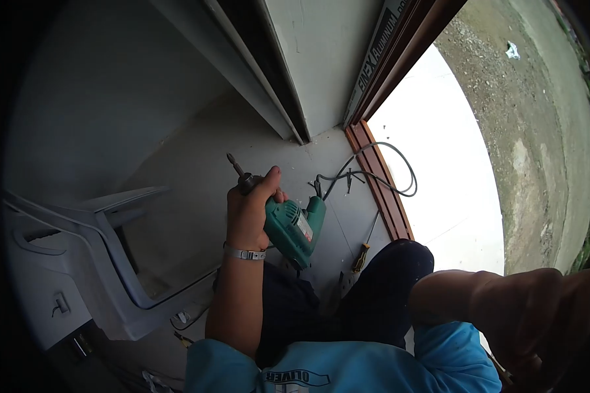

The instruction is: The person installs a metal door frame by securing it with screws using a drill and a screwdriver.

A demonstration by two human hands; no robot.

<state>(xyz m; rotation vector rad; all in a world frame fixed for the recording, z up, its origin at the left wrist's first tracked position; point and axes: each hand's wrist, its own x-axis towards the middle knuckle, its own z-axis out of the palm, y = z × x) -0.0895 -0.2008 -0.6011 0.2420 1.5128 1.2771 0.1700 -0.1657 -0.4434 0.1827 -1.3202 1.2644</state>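
My left hand (246,216) wraps around the front of a green electric drill (287,230), close behind its chuck. A driver bit (234,162) sticks out of the chuck towards the upper left. The drill's handle points to the upper right, with a dark power cord (410,170) looping from it across the door sill. Raised close to the camera at the lower right is my right hand (531,314), its fingers curled and dim. What that hand holds, if anything, is hidden.
A screwdriver (360,258) lies on the floor beside my knee, near the brown door sill (381,190). Small dark pieces, perhaps screws (349,181), lie by the cord. A grey plastic chair (121,262) stands at left. Ahead is a wall edge (308,72).
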